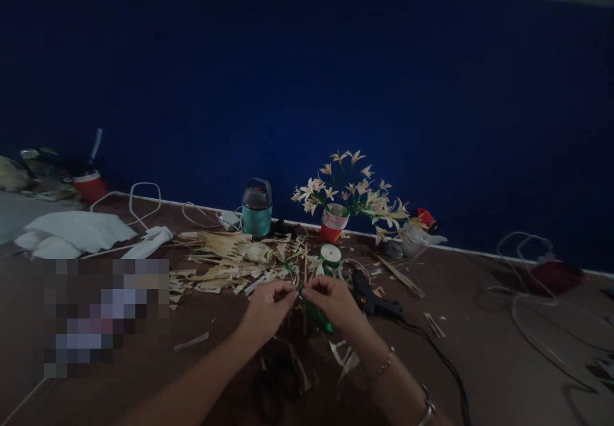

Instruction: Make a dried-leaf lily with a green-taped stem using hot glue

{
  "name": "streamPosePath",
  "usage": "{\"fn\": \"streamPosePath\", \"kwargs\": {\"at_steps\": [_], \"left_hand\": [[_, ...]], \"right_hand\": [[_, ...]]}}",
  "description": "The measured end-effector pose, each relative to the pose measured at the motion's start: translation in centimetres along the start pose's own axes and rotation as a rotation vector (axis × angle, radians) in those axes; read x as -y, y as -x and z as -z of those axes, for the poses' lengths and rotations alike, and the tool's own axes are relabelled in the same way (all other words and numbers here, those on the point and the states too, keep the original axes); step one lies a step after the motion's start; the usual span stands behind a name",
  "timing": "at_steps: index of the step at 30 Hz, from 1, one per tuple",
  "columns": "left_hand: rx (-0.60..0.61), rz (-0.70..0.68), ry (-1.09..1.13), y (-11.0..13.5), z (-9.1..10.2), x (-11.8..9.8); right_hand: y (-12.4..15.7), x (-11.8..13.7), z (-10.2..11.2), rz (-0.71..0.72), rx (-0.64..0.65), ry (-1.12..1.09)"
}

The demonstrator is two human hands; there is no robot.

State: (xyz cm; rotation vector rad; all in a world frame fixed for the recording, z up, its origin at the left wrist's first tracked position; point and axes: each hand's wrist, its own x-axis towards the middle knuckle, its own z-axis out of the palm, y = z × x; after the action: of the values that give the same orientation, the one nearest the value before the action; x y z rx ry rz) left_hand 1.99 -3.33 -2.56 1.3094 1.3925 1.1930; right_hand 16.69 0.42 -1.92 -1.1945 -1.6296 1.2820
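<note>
My left hand and my right hand meet over the middle of the brown work surface, thumbs and index fingers pinched together. Between the fingertips is a small green strip, mostly covered by the fingers. Just beyond them lies a round white spool with a green edge. Something shiny and green shows below the fingers, its kind unclear. A black glue gun rests right of my right hand. Dark scissors lie between my forearms, dim in the shadow.
Pale dried husk pieces spread behind my left hand. Cream flowers stand in stacked red paper cups near the blue wall. Further left are a teal jar and a white plastic bag. A black cord trails at right.
</note>
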Motion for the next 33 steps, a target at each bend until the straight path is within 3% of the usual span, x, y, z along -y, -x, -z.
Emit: {"fn": "streamPosePath", "kwargs": {"at_steps": [6,11,15,22,33], "left_hand": [[0.086,0.037,0.024,-0.2,0.0,0.6],[0.083,0.088,0.069,-0.1,-0.1,1.0],[0.084,0.198,0.267,-0.1,0.0,0.5],[0.351,0.367,0.642,0.1,0.5,-0.2],[0.315,0.374,0.772,-0.1,0.7,-0.3]], "right_hand": [[0.2,0.5,-0.1,0.013,-0.01,0.041],[0.4,0.5,-0.5,-0.013,-0.044,0.024],[0.3,0.2,-0.6,-0.049,-0.028,-0.056],[0.2,0.2,0.2,-0.15,0.045,-0.249],[0.0,0.3,0.7,-0.193,0.055,-0.359]]}}
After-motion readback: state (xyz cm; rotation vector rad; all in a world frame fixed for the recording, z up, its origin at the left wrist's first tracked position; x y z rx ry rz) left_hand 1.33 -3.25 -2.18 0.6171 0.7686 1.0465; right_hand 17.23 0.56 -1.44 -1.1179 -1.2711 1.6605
